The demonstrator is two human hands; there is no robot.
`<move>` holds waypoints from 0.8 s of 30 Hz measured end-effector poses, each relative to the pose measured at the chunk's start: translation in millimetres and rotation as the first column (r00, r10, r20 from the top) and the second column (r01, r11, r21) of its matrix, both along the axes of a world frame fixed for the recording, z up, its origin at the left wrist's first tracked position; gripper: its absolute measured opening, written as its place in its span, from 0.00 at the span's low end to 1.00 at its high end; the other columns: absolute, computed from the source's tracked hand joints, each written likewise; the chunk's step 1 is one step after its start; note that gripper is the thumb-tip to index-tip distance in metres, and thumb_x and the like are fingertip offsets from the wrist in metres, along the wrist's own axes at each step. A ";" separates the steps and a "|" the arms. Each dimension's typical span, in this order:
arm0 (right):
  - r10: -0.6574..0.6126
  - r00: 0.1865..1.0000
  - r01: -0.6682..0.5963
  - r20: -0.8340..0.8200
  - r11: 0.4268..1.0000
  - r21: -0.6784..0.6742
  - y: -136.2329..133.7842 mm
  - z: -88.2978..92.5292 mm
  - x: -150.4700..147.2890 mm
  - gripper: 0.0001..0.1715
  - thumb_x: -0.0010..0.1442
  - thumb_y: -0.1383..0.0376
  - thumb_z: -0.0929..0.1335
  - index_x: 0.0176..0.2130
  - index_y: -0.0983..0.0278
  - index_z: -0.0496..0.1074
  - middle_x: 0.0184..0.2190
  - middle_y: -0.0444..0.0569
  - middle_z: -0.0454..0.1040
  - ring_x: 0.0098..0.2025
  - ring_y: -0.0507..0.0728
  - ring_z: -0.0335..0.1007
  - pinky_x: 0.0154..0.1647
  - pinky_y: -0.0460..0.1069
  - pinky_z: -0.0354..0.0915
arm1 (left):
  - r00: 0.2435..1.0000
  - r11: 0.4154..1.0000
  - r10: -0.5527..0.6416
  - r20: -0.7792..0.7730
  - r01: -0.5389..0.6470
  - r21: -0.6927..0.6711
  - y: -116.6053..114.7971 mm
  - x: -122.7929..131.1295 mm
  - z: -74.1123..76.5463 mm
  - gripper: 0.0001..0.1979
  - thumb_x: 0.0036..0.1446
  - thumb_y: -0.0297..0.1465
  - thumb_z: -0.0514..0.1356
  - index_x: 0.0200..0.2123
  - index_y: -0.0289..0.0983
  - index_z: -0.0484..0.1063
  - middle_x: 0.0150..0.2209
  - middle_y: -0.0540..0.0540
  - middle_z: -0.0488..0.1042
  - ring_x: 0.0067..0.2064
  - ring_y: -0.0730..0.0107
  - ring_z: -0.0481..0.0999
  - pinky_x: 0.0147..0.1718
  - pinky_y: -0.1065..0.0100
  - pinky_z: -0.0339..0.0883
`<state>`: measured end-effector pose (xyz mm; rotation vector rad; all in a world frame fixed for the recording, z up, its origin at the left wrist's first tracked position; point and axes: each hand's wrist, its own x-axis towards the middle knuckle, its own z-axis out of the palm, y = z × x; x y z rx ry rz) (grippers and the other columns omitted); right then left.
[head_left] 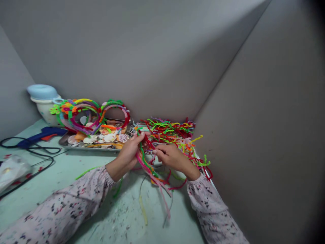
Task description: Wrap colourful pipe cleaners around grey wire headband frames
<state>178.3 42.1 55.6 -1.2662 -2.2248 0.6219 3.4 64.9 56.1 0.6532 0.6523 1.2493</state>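
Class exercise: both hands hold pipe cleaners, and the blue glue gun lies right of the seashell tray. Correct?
No. The head view shows the blue glue gun left of the seashell tray; left hand and right hand hold pipe cleaners.

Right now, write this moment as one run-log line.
left hand: grips pipe-cleaner bundle | right hand: grips same bundle | behind: pipe-cleaner pile, shell tray | surface: green table

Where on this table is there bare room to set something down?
Bare table lies between the tray, the black cord and the left sleeve. Crowded: the tray, the pipe cleaner heap by the wall, and the bundle that the left hand and right hand hold.
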 end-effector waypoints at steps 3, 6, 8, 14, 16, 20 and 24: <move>0.022 0.999 -0.026 -0.031 0.990 -0.137 1.4 -0.1 3.1 0.19 0.65 0.59 0.62 0.25 0.63 0.66 0.18 0.39 0.66 0.23 0.49 0.60 0.26 0.45 0.53 | 0.998 1.000 -0.011 0.068 0.011 0.001 0.3 -3.1 9.4 0.08 0.61 0.26 0.57 0.30 0.32 0.72 0.29 0.46 0.75 0.27 0.75 0.74 0.29 0.73 0.71; 0.046 0.996 -0.066 -0.081 0.960 -0.271 3.0 1.3 11.9 0.19 0.65 0.57 0.60 0.26 0.63 0.66 0.18 0.39 0.66 0.21 0.49 0.61 0.25 0.44 0.56 | 0.991 1.000 -0.028 0.128 0.026 0.019 3.4 -9.8 19.2 0.11 0.63 0.27 0.53 0.29 0.33 0.71 0.26 0.46 0.74 0.25 0.74 0.73 0.29 0.70 0.72; 0.069 0.989 -0.109 -0.131 0.938 -0.329 4.0 2.7 20.4 0.20 0.65 0.56 0.60 0.26 0.63 0.65 0.19 0.39 0.65 0.21 0.49 0.61 0.24 0.44 0.57 | 0.988 0.999 -0.009 0.155 0.004 0.035 7.4 -15.3 23.6 0.12 0.64 0.27 0.52 0.29 0.33 0.69 0.23 0.48 0.71 0.24 0.75 0.72 0.29 0.71 0.72; 0.015 0.979 -0.098 -0.204 0.910 -0.404 4.0 9.1 50.7 0.19 0.64 0.53 0.61 0.31 0.63 0.69 0.18 0.38 0.61 0.17 0.47 0.55 0.18 0.43 0.54 | 0.980 0.992 0.082 0.184 -0.097 0.075 19.8 -33.2 33.5 0.10 0.64 0.26 0.52 0.29 0.33 0.67 0.17 0.55 0.59 0.16 0.82 0.61 0.19 0.79 0.64; -0.011 0.978 -0.080 -0.207 0.901 -0.426 2.6 10.9 59.0 0.19 0.63 0.52 0.62 0.32 0.63 0.70 0.18 0.37 0.60 0.17 0.48 0.55 0.18 0.43 0.53 | 0.981 0.994 0.077 0.176 -0.089 0.061 21.0 -39.9 40.1 0.11 0.65 0.25 0.50 0.29 0.33 0.66 0.17 0.56 0.56 0.14 0.84 0.56 0.13 0.81 0.55; -0.040 0.980 -0.062 -0.194 0.870 -0.489 5.3 7.9 69.1 0.21 0.62 0.50 0.62 0.29 0.63 0.70 0.19 0.39 0.64 0.18 0.48 0.58 0.19 0.44 0.55 | 0.994 0.997 -0.074 0.081 0.072 0.023 17.4 -54.4 57.5 0.12 0.64 0.23 0.49 0.28 0.34 0.65 0.17 0.56 0.54 0.13 0.84 0.53 0.09 0.81 0.47; -0.197 0.954 0.111 -0.225 0.933 -0.344 17.6 -3.4 60.8 0.21 0.64 0.52 0.60 0.36 0.64 0.72 0.22 0.41 0.68 0.21 0.49 0.60 0.22 0.45 0.56 | 0.953 0.951 -0.299 -0.037 0.295 -0.087 10.2 -64.5 71.2 0.10 0.62 0.23 0.51 0.29 0.33 0.68 0.17 0.55 0.55 0.12 0.84 0.53 0.08 0.82 0.46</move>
